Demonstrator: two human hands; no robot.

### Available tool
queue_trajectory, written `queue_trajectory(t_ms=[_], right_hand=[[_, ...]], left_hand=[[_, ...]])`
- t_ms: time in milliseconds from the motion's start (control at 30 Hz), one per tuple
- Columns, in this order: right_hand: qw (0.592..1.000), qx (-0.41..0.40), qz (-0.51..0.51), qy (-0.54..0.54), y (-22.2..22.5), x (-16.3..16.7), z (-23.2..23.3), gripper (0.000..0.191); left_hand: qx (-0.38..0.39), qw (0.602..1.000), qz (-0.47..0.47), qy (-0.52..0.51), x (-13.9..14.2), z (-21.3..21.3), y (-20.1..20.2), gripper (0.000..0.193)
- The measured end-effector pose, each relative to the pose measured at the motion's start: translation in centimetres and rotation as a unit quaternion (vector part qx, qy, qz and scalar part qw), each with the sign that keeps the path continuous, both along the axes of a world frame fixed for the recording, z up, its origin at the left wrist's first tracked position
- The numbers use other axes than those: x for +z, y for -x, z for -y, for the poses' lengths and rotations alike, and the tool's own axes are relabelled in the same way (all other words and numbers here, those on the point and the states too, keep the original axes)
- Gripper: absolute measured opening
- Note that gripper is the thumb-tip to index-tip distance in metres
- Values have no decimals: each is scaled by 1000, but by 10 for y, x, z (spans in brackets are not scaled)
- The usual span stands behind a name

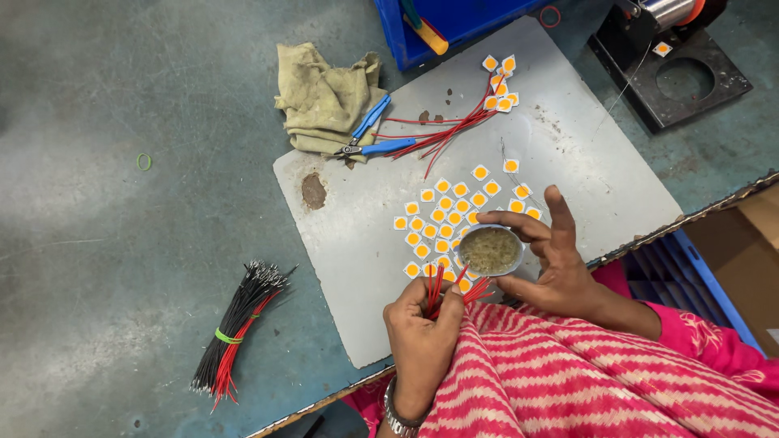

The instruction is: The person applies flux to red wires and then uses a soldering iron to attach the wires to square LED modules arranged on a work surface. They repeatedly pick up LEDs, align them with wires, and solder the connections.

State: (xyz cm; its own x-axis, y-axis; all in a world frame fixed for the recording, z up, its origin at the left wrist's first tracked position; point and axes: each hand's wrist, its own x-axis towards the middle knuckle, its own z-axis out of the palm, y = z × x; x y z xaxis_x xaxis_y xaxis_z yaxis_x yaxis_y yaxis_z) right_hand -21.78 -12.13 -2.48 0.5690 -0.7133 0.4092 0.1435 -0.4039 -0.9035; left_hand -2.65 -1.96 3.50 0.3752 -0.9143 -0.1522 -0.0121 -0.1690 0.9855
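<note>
Red wires (442, 285), a small bunch, are pinched in the left hand (422, 328) at the grey board's (568, 154) near edge. Just right, the right hand (552, 255) grips a small round tin (490, 250) of brownish paste over the white-and-orange LED chips (442, 215).

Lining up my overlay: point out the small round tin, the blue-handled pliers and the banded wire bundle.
Tin (489, 251), head view, on the paste inside it.
Pliers (388, 148), head view, on the lower blue handle.
Wire bundle (230, 337), head view, on the green band around it.
</note>
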Motion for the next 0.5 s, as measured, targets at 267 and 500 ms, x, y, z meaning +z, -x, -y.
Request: queue_trajectory(t_ms=[267,500], right_hand=[[995,-14,-39,94,1,2,0,128],[963,-63,-108,240,0,7,4,131]], left_hand=[[-21,999,-29,21,-9,1,-1,7],[-21,999,-28,-6,-14,6,-2,22]])
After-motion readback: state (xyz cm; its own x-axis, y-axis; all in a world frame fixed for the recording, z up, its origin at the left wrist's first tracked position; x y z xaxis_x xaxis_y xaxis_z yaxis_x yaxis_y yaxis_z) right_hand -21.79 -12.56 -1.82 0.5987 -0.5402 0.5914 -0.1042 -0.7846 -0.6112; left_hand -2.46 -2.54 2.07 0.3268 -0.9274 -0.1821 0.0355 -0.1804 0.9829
